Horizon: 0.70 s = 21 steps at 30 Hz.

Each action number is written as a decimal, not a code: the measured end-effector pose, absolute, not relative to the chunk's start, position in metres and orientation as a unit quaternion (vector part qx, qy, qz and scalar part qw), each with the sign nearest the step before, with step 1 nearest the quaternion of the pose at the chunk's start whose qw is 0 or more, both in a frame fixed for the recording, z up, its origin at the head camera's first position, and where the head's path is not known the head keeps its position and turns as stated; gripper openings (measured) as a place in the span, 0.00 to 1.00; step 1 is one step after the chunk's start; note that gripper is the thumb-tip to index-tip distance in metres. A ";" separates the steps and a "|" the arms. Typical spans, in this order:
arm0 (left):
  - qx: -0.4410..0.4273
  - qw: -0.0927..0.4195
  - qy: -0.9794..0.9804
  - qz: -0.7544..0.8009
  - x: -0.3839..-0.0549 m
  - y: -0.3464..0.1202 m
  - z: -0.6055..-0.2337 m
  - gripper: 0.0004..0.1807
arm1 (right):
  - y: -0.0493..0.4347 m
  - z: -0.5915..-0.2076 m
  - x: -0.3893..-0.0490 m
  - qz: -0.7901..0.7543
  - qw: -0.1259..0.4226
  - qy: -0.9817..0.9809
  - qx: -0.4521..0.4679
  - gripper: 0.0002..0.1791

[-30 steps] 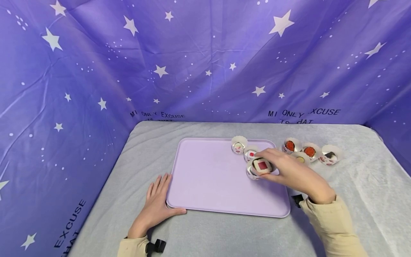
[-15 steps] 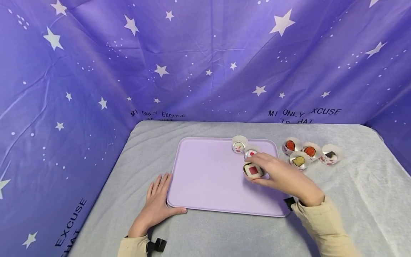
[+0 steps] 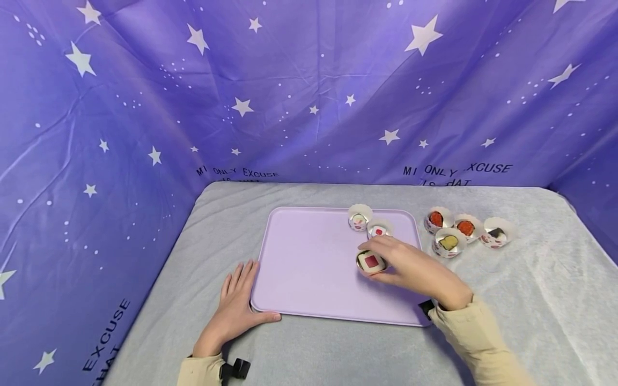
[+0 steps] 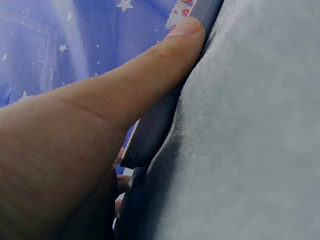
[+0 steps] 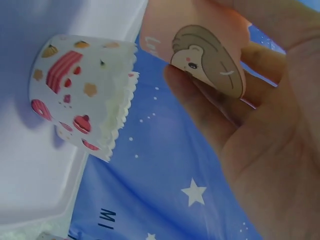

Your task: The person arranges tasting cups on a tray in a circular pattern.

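Note:
In the head view my right hand (image 3: 407,265) holds a paper baking cup (image 3: 365,269) close over the right half of the lilac tray (image 3: 309,268). Inside its mouth shows a sushi-like roll (image 3: 372,261) with a dark rim and a red square centre. From the right wrist, this baking cup (image 5: 165,30) looks pink with a cartoon face, gripped between thumb and fingers. My left hand (image 3: 233,308) lies at the tray's near left corner, fingers along the side and thumb (image 4: 160,62) along the front edge.
Two white printed baking cups stand on the tray: the farther cup (image 3: 359,217) and the nearer cup (image 3: 379,230). Right of the tray are several more, including a cup with a yellow piece (image 3: 448,244) and one with a dark piece (image 3: 494,234). A starry purple cloth (image 3: 309,107) hangs behind.
My right hand has moved left and slightly nearer with the baking cup, uncovering the cup with the yellow piece. My left hand has stayed in place.

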<state>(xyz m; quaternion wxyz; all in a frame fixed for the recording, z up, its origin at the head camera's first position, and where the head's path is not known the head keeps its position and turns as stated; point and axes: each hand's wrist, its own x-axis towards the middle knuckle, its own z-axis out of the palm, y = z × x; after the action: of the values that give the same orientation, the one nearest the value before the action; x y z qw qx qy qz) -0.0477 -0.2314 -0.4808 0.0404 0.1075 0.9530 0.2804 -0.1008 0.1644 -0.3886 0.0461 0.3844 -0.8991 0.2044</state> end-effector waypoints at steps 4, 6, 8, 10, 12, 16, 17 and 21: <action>0.108 0.040 0.953 0.281 -0.047 -0.231 -0.480 0.72 | 0.162 -0.392 -0.101 0.208 0.038 -0.897 0.388 0.28; 0.108 0.039 0.952 0.283 -0.047 -0.231 -0.480 0.72 | 0.162 -0.393 -0.101 0.207 0.032 -0.897 0.389 0.28; 0.108 0.038 0.952 0.283 -0.047 -0.231 -0.480 0.72 | 0.161 -0.394 -0.101 0.207 0.028 -0.896 0.391 0.29; 0.108 0.037 0.952 0.283 -0.047 -0.231 -0.480 0.72 | 0.159 -0.395 -0.101 0.206 0.027 -0.895 0.395 0.28; 0.108 0.037 0.952 0.283 -0.047 -0.231 -0.481 0.72 | 0.158 -0.396 -0.101 0.203 0.027 -0.894 0.399 0.28; 0.107 0.038 0.952 0.283 -0.047 -0.231 -0.481 0.72 | 0.156 -0.399 -0.101 0.194 0.026 -0.895 0.402 0.29; 0.107 0.038 0.952 0.283 -0.047 -0.231 -0.481 0.72 | 0.156 -0.400 -0.101 0.192 0.025 -0.895 0.401 0.30; 0.107 0.037 0.952 0.284 -0.047 -0.231 -0.481 0.72 | 0.155 -0.405 -0.101 0.189 0.027 -0.894 0.405 0.30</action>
<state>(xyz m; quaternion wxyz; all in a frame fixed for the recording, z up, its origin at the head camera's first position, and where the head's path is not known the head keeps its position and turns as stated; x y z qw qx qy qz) -0.0475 -0.2313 -0.4814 0.0375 0.1070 0.9521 0.2840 -0.1008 0.1549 -0.4049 0.0273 0.4046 -0.8944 0.1887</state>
